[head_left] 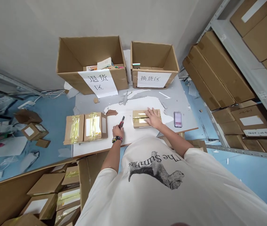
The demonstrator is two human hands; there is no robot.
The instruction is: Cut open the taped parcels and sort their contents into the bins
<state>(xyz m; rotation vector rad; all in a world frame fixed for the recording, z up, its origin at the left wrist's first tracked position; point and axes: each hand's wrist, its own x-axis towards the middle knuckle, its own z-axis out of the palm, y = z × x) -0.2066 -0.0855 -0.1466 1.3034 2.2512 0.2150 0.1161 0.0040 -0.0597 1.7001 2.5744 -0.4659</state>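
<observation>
Nearest, the left hand (117,133) is closed around a slim red-and-black cutter (122,122), its tip pointing away from the body. Just beyond and to the right, a small brown carton (136,123) sits on the white-covered table (124,138), banded with glossy yellowish tape and showing white patches on top. The right hand (154,118) lies open across it, fingers spread, pressing rather than gripping. Farther back stand two large open boxes with white paper signs.
</observation>
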